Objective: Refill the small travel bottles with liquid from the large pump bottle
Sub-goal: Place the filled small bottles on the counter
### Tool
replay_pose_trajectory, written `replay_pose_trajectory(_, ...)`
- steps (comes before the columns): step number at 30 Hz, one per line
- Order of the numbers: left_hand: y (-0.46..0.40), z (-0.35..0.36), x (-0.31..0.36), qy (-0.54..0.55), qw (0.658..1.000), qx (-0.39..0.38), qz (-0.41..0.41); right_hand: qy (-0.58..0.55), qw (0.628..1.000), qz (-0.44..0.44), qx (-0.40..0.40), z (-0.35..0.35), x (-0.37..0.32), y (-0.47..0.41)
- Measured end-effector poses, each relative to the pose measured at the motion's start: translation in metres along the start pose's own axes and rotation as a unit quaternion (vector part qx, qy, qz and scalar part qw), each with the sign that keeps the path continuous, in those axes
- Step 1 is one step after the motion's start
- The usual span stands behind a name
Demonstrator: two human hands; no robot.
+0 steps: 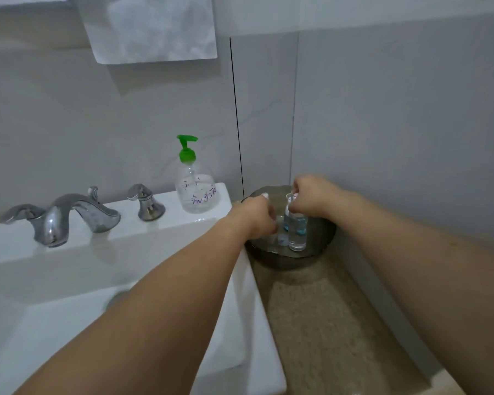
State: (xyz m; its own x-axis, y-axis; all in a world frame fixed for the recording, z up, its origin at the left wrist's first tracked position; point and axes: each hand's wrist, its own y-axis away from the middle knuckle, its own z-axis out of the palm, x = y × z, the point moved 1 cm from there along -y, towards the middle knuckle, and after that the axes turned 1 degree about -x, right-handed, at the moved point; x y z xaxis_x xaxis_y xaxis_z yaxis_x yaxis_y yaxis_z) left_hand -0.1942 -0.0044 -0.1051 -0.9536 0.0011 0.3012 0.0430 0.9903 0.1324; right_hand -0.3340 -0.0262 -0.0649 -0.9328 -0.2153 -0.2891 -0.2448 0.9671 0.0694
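Observation:
The large clear pump bottle (196, 185) with a green pump head and handwritten label stands on the sink's back ledge, left of both hands. Small clear travel bottles (297, 232), one with blue liquid at its base, stand on a dark round tray (322, 246) in the corner. My right hand (311, 199) curls its fingers round the top of the tallest travel bottle. My left hand (257, 216) reaches onto the tray's left side with curled fingers around a small bottle that is mostly hidden beneath it.
A white sink (143, 252) fills the left, with a chrome faucet (69, 215) and a side handle (147, 202). A speckled beige counter (325, 323) runs along the right wall. A white towel (151, 27) hangs above.

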Motion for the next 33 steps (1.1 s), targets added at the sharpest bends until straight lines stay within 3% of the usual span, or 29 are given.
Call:
replay_pose_trajectory(6, 0.002, 0.001, -0.003, -0.035, 0.999, -0.029, 0.025, -0.012, 0.999, 0.01, -0.039, 0.009, 0.001, -0.001)
replay_pose_trajectory(33, 0.014, -0.006, 0.001, -0.058, 0.996, -0.029, 0.061, -0.041, 0.999, 0.003, 0.009, -0.001, 0.002, 0.014)
